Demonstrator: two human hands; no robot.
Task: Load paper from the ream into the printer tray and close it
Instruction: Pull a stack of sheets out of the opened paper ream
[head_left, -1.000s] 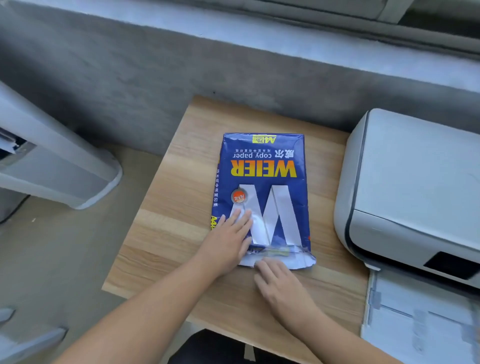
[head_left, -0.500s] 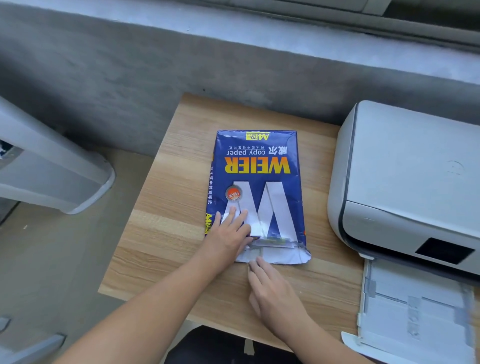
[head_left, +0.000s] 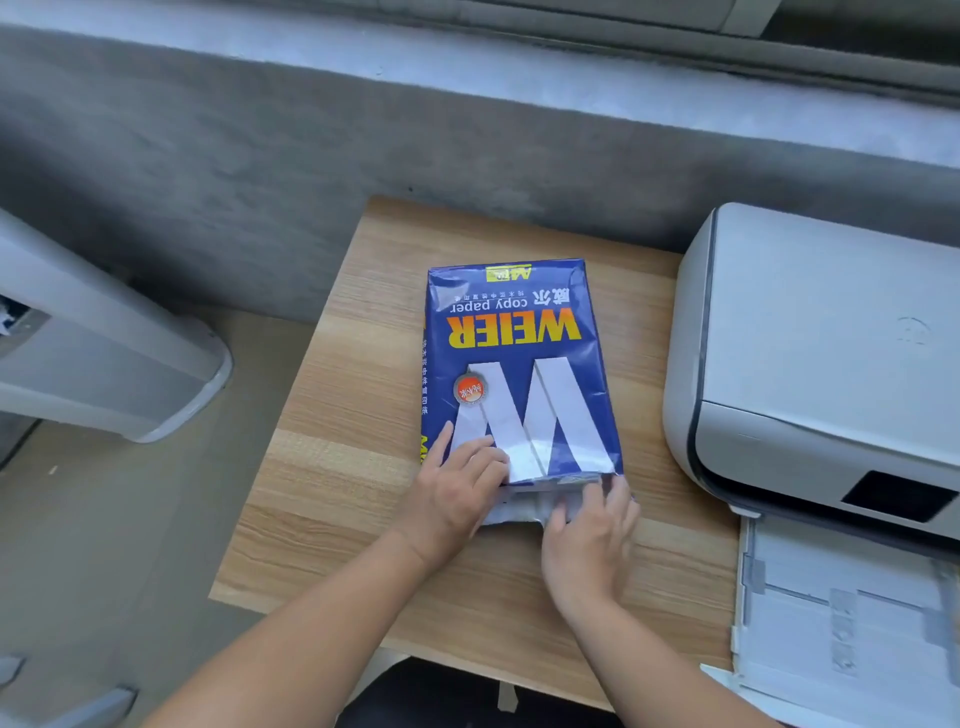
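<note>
Head view is showing the blue glossy-wrapped ream of copy paper (head_left: 519, 374) lying flat on the light wood-grain surface (head_left: 332, 493), just left of the white boxy printer (head_left: 810, 364). The printer's white plastic paper tray (head_left: 831, 613) is sitting pulled out at the printer's near side, and no sheets seem to be going into it yet, as far as I can tell.

The left hand (head_left: 457, 493) is pressing flat, open-palmed, on the ream's near left corner. The right hand (head_left: 587, 540) is digging its fingers into the torn white wrapper flap at the ream's near end; whether that grip is actually pinching paper or only wrapper, I can't tell, the fingertips are hidden.

What I'm worrying about: if the right hand is yanking while the wrapper is only half open, sheets could come out crumpled or dog-eared, and bent corners jam printers. Also the ream could be sliding toward the surface's near edge if the left hand is easing off. Pulling too fat a stack risks overfilling the tray so it isn't closing.
</note>
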